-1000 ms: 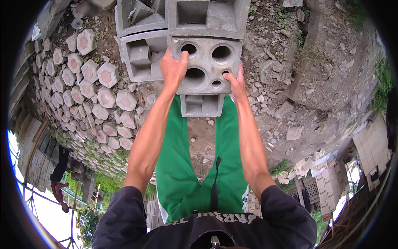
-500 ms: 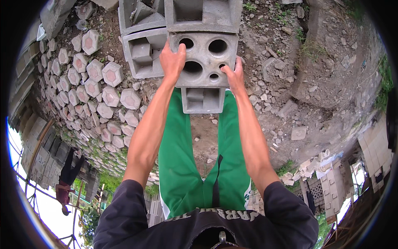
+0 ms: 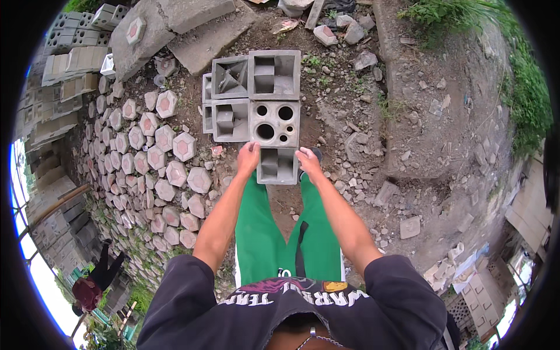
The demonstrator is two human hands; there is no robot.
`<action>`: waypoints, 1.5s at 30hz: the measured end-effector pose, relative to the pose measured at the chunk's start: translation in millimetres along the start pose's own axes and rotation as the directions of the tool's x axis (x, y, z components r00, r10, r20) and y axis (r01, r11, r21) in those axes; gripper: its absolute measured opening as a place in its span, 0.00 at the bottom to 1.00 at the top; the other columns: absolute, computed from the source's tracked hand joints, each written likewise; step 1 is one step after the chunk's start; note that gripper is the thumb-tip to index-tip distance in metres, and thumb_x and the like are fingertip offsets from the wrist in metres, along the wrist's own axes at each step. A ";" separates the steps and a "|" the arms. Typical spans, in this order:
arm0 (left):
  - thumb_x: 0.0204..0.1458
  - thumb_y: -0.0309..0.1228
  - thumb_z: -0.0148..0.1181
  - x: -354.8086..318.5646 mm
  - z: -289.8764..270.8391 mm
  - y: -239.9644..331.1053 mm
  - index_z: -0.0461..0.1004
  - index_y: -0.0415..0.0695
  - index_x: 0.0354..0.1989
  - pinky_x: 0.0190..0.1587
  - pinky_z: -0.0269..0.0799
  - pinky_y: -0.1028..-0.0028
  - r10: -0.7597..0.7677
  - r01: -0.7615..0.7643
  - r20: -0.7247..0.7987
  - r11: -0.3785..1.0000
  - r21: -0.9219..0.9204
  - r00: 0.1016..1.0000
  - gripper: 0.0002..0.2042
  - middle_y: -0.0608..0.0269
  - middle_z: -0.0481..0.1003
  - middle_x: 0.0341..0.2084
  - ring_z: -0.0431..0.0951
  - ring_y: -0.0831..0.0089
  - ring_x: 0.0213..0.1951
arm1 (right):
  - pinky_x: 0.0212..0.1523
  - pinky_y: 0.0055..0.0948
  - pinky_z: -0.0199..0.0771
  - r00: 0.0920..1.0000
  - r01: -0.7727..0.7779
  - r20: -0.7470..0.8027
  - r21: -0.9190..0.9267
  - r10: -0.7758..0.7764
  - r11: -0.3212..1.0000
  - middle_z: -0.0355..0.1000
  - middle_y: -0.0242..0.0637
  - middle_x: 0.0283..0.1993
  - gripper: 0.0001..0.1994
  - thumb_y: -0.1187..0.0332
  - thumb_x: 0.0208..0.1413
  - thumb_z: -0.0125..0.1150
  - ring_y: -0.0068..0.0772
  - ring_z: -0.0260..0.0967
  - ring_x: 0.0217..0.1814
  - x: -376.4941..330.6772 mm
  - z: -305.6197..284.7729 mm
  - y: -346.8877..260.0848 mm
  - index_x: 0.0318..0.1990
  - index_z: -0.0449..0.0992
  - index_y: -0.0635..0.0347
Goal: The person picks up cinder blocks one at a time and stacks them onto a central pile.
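Observation:
A grey concrete block with several round holes of different sizes [image 3: 275,122] rests among other grey blocks in front of me. Just nearer my legs lies a hollow block with square recesses [image 3: 286,156]. My left hand [image 3: 249,157] is by the near left corner of the round-holed block, its fingers loosely bent and holding nothing I can see. Beside the hollow block's right edge is my right hand [image 3: 307,160], fingers loosely apart. Whether either hand touches a block cannot be told. Further recessed blocks [image 3: 274,61] stand against the round-holed block's far and left sides.
Many hexagonal pavers [image 3: 156,157] cover the ground at left. Broken concrete slabs [image 3: 204,38] lie at the far left, and rubble [image 3: 356,146] is scattered at right. Block stacks [image 3: 73,32] line the left rim. Another person [image 3: 87,291] is at lower left.
Both hands have let go of the round-holed block's sides and drawn back toward me. My view has risen and tilted, showing more ground beyond the blocks.

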State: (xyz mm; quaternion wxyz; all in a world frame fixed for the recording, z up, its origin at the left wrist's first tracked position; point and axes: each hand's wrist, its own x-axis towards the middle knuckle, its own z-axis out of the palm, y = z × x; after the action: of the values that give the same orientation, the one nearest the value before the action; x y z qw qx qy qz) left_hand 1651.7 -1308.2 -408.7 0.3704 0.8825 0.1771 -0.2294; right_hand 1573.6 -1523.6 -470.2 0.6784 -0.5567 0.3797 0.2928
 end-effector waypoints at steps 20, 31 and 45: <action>0.60 0.48 0.49 -230.7 -86.7 7.4 0.70 0.42 0.21 0.18 0.61 0.76 0.086 0.042 0.279 0.905 -0.423 0.956 0.23 0.65 0.70 0.14 0.66 0.81 0.14 | 0.07 0.23 0.40 0.873 0.273 -0.487 0.498 0.005 0.823 0.50 0.21 0.11 0.17 0.51 0.59 0.54 0.17 0.44 0.06 -283.3 -88.8 67.4 0.30 0.69 0.56; 0.55 0.38 0.55 -328.5 -57.7 -24.4 0.69 0.42 0.29 0.21 0.60 0.78 0.308 -0.167 0.680 0.949 -0.266 0.666 0.12 0.71 0.68 0.17 0.64 0.82 0.19 | 0.18 0.18 0.56 0.654 0.490 -0.624 -0.081 -0.428 0.868 0.65 0.22 0.19 0.12 0.60 0.57 0.60 0.12 0.58 0.17 -403.1 36.1 129.4 0.30 0.72 0.60; 0.55 0.52 0.55 -487.9 63.4 -2.1 0.66 0.40 0.18 0.23 0.57 0.71 0.426 -0.713 0.873 0.688 -0.140 0.239 0.26 0.69 0.62 0.14 0.59 0.80 0.21 | 0.22 0.19 0.65 0.339 0.697 -0.940 0.220 -0.044 0.682 0.69 0.28 0.21 0.10 0.63 0.58 0.57 0.16 0.65 0.20 -553.1 -5.9 324.7 0.35 0.73 0.63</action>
State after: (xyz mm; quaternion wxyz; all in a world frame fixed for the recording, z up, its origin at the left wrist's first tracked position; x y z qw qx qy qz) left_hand 1227.4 -1423.0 -187.7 0.3308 0.6881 -0.4041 -0.5038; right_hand 1007.5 -1447.5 -178.6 0.5617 -0.4528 0.5951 -0.3540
